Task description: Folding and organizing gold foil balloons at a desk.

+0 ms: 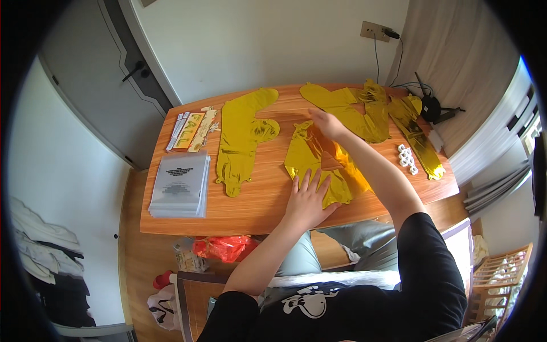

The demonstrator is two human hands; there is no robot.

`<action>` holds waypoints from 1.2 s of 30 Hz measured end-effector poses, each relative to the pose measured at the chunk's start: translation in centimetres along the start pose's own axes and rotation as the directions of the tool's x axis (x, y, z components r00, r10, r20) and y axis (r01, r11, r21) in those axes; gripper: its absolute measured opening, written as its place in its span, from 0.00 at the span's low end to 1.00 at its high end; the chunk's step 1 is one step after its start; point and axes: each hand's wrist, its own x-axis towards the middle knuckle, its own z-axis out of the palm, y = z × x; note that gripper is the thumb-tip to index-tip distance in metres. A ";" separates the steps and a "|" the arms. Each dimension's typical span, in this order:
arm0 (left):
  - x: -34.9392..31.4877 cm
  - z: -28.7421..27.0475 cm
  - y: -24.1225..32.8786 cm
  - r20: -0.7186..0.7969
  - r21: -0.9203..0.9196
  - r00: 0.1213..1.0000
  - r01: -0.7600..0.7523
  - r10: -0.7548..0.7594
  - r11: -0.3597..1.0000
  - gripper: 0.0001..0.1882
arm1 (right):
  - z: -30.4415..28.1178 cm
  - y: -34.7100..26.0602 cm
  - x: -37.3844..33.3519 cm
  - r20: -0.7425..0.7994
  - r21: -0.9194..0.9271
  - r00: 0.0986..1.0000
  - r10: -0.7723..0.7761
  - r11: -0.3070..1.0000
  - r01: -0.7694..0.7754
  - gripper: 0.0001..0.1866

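A flat gold foil letter balloon lies in front of me, its right part lifted and creased. My left hand rests on its near left edge, fingers spread, pressing it to the table. Above the balloon's far end is my right hand, its fingers stretched toward the left and partly hard to make out. To the left lies an F-shaped gold foil balloon. Beyond my right hand another gold foil balloon is laid out, and a narrow, crinkled gold foil balloon lies at the right.
A stack of clear plastic bags lies at the table's left, with printed paper packs behind it. Small white rolls sit near the right edge. A black device with cables stands at the far right corner. A red plastic bag is below the table.
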 end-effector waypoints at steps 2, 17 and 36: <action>-0.1 -0.1 0.0 0.005 -0.009 1.000 0.005 -0.005 1.000 0.44 | 1.7 -1.0 -0.1 0.074 -0.117 0.991 -0.115 0.985 0.123 0.28; 0.1 0.0 0.4 -0.105 -0.008 0.992 -0.073 0.072 0.997 0.43 | 5.0 -2.4 0.3 0.250 -0.637 0.936 -0.249 0.685 0.352 0.43; 0.1 0.0 -0.2 -0.212 -0.232 0.977 -0.078 0.028 0.970 0.31 | -2.3 -3.5 -31.2 -0.015 -0.298 0.772 -0.636 0.740 0.603 0.09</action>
